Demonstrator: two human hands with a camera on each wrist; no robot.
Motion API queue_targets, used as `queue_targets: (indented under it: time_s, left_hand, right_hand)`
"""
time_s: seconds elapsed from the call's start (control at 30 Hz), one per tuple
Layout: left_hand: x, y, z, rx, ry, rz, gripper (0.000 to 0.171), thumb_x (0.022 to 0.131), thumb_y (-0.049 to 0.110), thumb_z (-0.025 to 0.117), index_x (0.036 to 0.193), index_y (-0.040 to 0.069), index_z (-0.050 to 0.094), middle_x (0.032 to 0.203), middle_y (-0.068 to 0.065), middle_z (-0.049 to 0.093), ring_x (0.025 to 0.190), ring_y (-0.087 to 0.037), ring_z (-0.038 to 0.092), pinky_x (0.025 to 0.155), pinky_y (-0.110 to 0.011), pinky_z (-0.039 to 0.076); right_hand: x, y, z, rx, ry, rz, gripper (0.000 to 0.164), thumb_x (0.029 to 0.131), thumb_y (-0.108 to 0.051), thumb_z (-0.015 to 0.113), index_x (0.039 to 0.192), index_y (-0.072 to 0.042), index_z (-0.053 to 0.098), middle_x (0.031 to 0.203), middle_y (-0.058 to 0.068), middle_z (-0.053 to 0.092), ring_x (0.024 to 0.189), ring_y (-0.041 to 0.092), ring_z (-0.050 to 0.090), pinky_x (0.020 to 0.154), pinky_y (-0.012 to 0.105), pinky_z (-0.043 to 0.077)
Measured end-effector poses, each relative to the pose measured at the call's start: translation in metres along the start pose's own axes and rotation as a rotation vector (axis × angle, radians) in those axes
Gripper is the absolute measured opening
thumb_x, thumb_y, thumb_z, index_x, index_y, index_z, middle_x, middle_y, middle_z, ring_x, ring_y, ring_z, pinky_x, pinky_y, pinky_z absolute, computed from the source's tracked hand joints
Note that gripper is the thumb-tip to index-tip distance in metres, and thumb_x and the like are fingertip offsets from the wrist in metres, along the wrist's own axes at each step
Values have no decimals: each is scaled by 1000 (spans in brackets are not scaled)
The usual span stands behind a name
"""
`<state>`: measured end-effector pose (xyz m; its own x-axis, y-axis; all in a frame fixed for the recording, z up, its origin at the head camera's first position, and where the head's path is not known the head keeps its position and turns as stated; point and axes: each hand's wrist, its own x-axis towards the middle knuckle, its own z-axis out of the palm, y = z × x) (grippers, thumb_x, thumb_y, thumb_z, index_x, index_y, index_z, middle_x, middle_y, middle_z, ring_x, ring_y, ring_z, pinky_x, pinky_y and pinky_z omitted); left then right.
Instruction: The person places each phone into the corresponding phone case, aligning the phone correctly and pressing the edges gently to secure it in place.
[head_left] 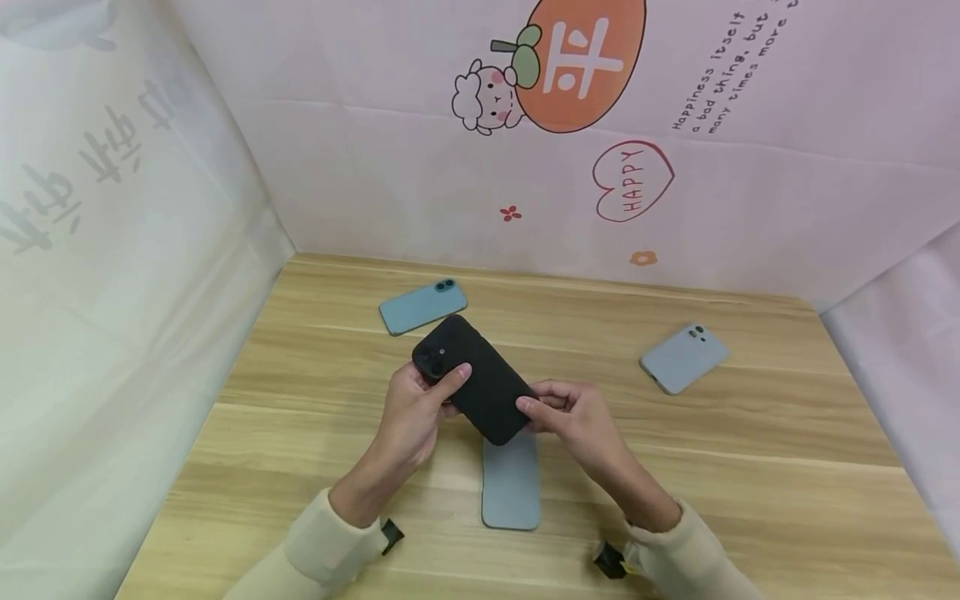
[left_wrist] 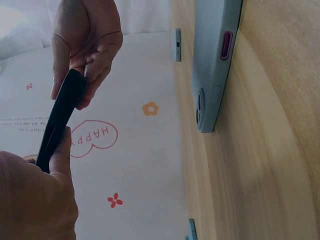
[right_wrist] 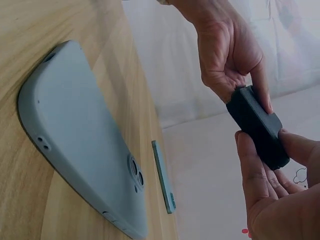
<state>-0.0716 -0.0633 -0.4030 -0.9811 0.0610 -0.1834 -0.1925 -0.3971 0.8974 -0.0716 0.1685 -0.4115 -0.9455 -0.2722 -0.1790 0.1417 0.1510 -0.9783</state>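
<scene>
A: What are your hands doing?
B: Your left hand [head_left: 411, 414] and right hand [head_left: 576, 417] pinch opposite ends of a black phone [head_left: 474, 379], held above the wooden table [head_left: 750, 467].
A: And beneath it?
B: A grey-blue case [head_left: 512, 483] lies flat, directly under the phone.

Cream sleeves [head_left: 330, 542], blk wrist straps [head_left: 392, 533]

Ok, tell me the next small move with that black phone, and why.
Probably peel one corner of the black case back with the fingers: left hand and right hand grip its opposite ends above the table, with nothing yet separated.
</scene>
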Motion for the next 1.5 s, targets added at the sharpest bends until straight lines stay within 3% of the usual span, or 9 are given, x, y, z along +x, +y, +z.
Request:
queue_targets:
  time_s: [0.2, 0.47, 0.77, 0.9, 1.2, 1.5]
  left_hand:
    - [0, 3, 1, -52, -22, -6, 41, 100, -6, 65, 141, -7, 55, 122, -16, 71, 105, -24, 76, 87, -42, 64]
    - [-1, 2, -1, -30, -28, -22, 33, 98, -8, 66, 131, -10, 61, 112, -12, 73, 97, -23, 78, 83, -41, 65]
    - [-2, 2, -4, -7, -60, -27, 35, 95, -11, 68, 128, -13, 59, 113, -15, 70, 95, -23, 77, 82, -41, 65]
    - [-1, 3, -7, 30, -100, -45, 38, 95, -9, 68, 131, -13, 58, 118, -17, 68, 100, -25, 76, 85, -44, 64]
    - [2, 2, -19, 123, -279, -101, 37, 94, -8, 69, 129, -12, 56, 118, -13, 69, 102, -24, 75, 87, -43, 64]
    - [-1, -3, -19, 164, -253, -138, 32, 100, 2, 70, 127, -12, 59, 108, -8, 73, 96, -21, 77, 83, -39, 65]
  right_hand:
    - [1, -3, -4, 9, 37, 17, 34, 99, -13, 77, 122, 11, 70, 102, 18, 79, 84, 23, 79, 87, 48, 64]
    - [-1, -8, -10, -8, 82, -1, 33, 99, -11, 76, 121, 13, 69, 100, 16, 79, 83, 20, 78, 80, 36, 65]
    - [-1, -11, -14, -45, 110, -10, 31, 98, -12, 78, 118, 11, 71, 96, 13, 80, 82, 19, 77, 79, 34, 65]
    - [-2, -11, -17, -56, 96, -28, 31, 98, -10, 77, 118, 12, 71, 95, 15, 79, 81, 20, 78, 79, 35, 65]
    - [-4, -13, -27, -185, 44, -77, 27, 97, -11, 78, 117, 8, 75, 96, 15, 81, 75, 23, 78, 77, 30, 63]
    - [-4, -12, -28, -158, -1, -58, 26, 97, -8, 77, 114, 11, 75, 94, 18, 80, 75, 21, 78, 73, 33, 65]
